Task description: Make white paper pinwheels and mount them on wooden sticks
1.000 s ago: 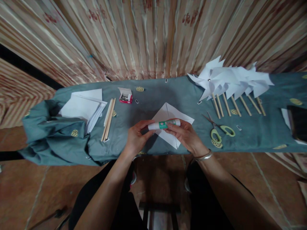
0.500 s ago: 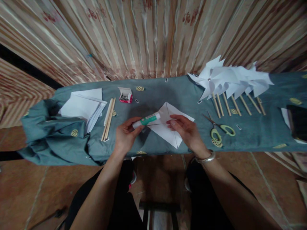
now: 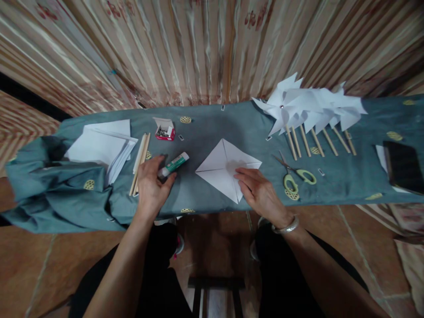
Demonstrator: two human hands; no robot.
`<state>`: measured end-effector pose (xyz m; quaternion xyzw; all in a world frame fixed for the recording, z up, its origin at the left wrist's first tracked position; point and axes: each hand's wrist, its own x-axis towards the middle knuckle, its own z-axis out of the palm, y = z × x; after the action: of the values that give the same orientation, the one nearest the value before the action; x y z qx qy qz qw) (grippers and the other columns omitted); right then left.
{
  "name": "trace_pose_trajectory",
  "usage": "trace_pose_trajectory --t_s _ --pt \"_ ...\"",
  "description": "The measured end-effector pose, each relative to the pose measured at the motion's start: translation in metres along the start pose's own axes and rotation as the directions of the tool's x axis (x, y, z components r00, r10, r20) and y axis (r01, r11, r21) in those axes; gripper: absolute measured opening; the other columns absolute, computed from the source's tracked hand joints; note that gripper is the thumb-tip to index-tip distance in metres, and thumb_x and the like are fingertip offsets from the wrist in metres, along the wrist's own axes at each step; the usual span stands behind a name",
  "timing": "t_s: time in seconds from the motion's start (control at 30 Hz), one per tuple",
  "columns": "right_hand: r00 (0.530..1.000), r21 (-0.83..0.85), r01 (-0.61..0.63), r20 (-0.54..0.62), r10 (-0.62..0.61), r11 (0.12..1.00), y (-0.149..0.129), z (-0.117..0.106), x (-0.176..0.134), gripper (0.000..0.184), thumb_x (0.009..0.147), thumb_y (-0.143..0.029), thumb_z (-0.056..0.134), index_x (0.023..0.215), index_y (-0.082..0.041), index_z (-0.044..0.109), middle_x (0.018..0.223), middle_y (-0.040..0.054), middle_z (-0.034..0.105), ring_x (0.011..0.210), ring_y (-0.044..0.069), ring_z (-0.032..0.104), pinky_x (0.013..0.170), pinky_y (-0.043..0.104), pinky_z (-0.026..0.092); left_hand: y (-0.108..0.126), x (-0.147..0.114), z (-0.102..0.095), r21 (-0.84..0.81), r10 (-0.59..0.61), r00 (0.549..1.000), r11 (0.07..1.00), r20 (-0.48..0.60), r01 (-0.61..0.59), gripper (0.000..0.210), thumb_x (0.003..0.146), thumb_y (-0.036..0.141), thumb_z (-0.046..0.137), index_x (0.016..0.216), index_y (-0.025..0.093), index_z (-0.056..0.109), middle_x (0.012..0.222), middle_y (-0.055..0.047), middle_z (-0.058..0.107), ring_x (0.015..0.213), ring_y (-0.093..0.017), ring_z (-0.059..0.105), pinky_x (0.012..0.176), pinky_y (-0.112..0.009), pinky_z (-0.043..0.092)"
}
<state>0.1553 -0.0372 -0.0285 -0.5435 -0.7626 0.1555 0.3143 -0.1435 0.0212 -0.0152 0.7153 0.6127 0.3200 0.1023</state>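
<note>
A white and green glue stick (image 3: pixel 174 164) lies slanted on the cloth, its lower end between the spread thumb and fingers of my left hand (image 3: pixel 152 183). The hand looks open; whether it still touches the tube I cannot tell. My right hand (image 3: pixel 261 194) rests its fingertips on the right part of a white paper square (image 3: pixel 215 163), fingers stretched out and holding nothing. The square lies like a diamond, with creases or lines crossing at its middle. Beside my left hand are several thin wooden sticks (image 3: pixel 143 150), partly covered by it.
Folded white sheets (image 3: pixel 99 145) lie at the left. A small red box (image 3: pixel 164 132) of metal pins stands open behind the glue stick. Green-handled scissors (image 3: pixel 291 172), several paper pinwheels (image 3: pixel 308 106) on sticks and a dark phone (image 3: pixel 402 165) are to the right.
My left hand has moved left and down with the glue stick and its fingers have opened around it. My right hand has come down onto the paper, which now lies uncovered in the middle.
</note>
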Motion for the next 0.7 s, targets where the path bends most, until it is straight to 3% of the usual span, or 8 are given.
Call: trace_pose_trajectory --t_s 0.1,0.2,0.27,0.43,0.7 --pt "1.000 -0.006 0.004 0.009 -0.004 1.000 0.001 -0.001 0.000 0.030 0.094 -0.018 0.046 0.113 -0.020 0.069 0.123 0.0130 0.068 0.117 0.028 0.060 0.103 0.050 0.049 0.023 -0.008 0.005 0.011 0.247 0.969 0.969 0.024 -0.247 0.053 0.080 0.038 0.072 0.128 0.021 0.058 0.139 -0.014 0.055 0.130 -0.034 0.047 0.110 -0.053 0.037" --pt "1.000 0.003 0.011 0.014 -0.011 1.000 0.002 -0.003 -0.001 0.029 0.094 -0.016 0.045 0.112 -0.019 0.068 0.124 0.0133 0.067 0.118 0.027 0.060 0.104 0.050 0.049 0.046 -0.021 0.022 -0.087 0.474 0.856 0.880 0.204 -0.467 0.041 0.088 0.029 0.065 0.127 0.023 0.058 0.135 -0.011 0.059 0.127 -0.030 0.051 0.106 -0.051 0.043" --pt "1.000 0.009 0.011 0.018 -0.011 1.000 0.002 -0.005 -0.001 0.030 0.094 -0.014 0.044 0.112 -0.019 0.067 0.125 0.0125 0.067 0.119 0.027 0.059 0.104 0.050 0.049 0.056 -0.028 0.035 -0.145 0.571 0.786 0.821 0.237 -0.552 0.036 0.089 0.024 0.064 0.124 0.022 0.060 0.129 -0.011 0.063 0.121 -0.029 0.054 0.100 -0.049 0.048" --pt "0.999 0.010 0.017 0.040 -0.018 1.000 0.003 -0.008 -0.001 0.031 0.093 -0.010 0.044 0.112 -0.016 0.067 0.125 0.0139 0.066 0.121 0.026 0.059 0.106 0.049 0.048 0.064 -0.029 0.052 -0.168 0.607 0.758 0.794 0.236 -0.584 0.024 0.091 0.022 0.062 0.114 0.019 0.066 0.119 -0.010 0.069 0.112 -0.027 0.058 0.093 -0.047 0.052" --pt "0.998 0.063 0.003 0.070 -0.007 0.998 0.006 -0.011 0.002 0.038 0.086 -0.003 0.045 0.112 -0.019 0.067 0.125 0.0115 0.066 0.120 0.025 0.060 0.106 0.048 0.048 0.066 -0.026 0.053 -0.190 0.631 0.741 0.776 0.228 -0.602 0.016 0.092 0.021 0.061 0.105 0.015 0.068 0.109 -0.010 0.073 0.102 -0.024 0.063 0.082 -0.041 0.056"
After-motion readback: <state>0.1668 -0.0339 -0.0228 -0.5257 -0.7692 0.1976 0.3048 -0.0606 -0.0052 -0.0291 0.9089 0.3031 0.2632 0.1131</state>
